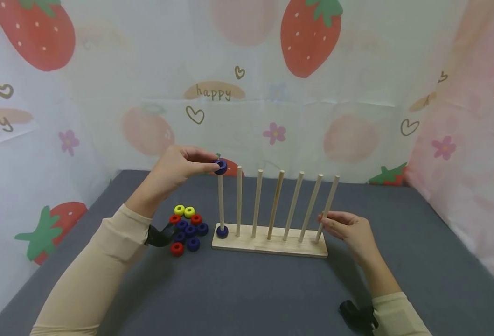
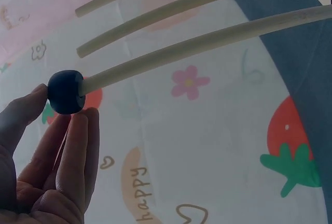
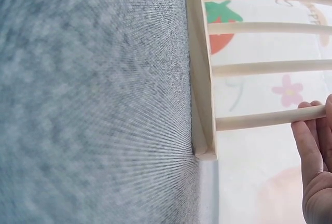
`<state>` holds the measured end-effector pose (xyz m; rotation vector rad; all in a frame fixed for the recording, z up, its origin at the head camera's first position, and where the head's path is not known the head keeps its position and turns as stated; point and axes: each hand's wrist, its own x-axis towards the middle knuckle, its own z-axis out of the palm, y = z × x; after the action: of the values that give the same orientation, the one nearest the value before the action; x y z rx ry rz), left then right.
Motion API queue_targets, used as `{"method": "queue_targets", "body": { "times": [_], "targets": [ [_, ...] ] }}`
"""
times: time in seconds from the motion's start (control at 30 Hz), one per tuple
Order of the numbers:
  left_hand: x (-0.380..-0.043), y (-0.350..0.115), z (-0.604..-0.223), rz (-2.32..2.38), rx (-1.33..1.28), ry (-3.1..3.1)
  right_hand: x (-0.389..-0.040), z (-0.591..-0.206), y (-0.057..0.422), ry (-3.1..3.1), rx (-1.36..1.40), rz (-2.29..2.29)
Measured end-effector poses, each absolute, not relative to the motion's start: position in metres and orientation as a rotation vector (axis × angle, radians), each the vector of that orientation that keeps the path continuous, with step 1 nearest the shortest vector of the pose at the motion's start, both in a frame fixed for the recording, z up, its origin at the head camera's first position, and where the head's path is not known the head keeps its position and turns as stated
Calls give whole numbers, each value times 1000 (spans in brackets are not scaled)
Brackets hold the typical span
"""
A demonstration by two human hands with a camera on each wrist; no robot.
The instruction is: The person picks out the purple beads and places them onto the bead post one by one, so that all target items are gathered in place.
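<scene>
Between thumb and fingers, my left hand pinches a dark blue ring at the top of the leftmost peg. In the left wrist view the peg's tip meets the side of this blue ring. Another blue ring sits at the foot of the same peg. The pegs stand in a row on a pale wooden base. At the other end, my right hand holds the rightmost peg low down, with thumb and fingertips around it, as the right wrist view also shows.
Loose blue, red and yellow rings lie in a cluster on the grey tabletop, left of the base and beside my left forearm. Several bare pegs rise between the two hands. A strawberry-printed cloth hangs behind the table and along its sides.
</scene>
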<state>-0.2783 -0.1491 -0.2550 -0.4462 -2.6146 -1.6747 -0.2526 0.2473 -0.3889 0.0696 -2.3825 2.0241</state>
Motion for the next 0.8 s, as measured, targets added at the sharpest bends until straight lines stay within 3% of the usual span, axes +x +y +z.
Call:
{"method": "queue_targets", "body": {
  "times": [0.3,0.8],
  "targets": [
    [-272,-163,-261,-1667,-378,-2628,-252,-387,247,-2374,67,2039],
    [-267,-208,-309,-1657,-211,-2681,-251,-387,247,-2378,56,2035]
  ]
}}
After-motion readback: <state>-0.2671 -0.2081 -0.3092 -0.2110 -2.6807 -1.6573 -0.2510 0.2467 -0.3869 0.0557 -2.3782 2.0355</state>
